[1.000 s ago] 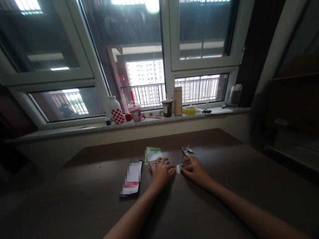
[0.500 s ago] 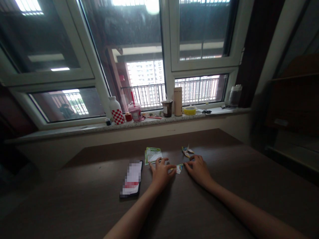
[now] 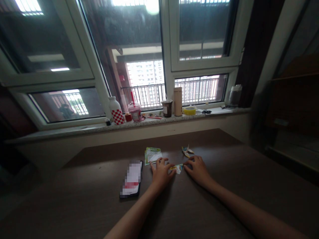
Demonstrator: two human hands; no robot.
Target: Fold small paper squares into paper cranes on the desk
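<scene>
A small piece of folded, colourful printed paper [image 3: 178, 168] lies on the table between my two hands. My left hand [image 3: 161, 171] has its thumb and index finger on the left end of this paper, with the other fingers spread near a stack of green and white paper sheets [image 3: 153, 155]. The fingertips of my right hand [image 3: 197, 168] pinch the paper's right corner. Just beyond the right hand stands a folded paper shape [image 3: 186, 151] with pointed tips, apart from my fingers.
A phone [image 3: 131, 179] rests on the brown table [image 3: 82, 192] left of my left hand. Along the windowsill stand a checkered bottle [image 3: 117, 111], a pink drink cup [image 3: 135, 112], a dark cup [image 3: 166, 108], a tan flask [image 3: 177, 102], yellow tape [image 3: 189, 111] and scissors [image 3: 206, 112].
My left index finger has drawn back slightly, so more of the folded paper's upper left edge shows. The right hand is almost unmoved.
</scene>
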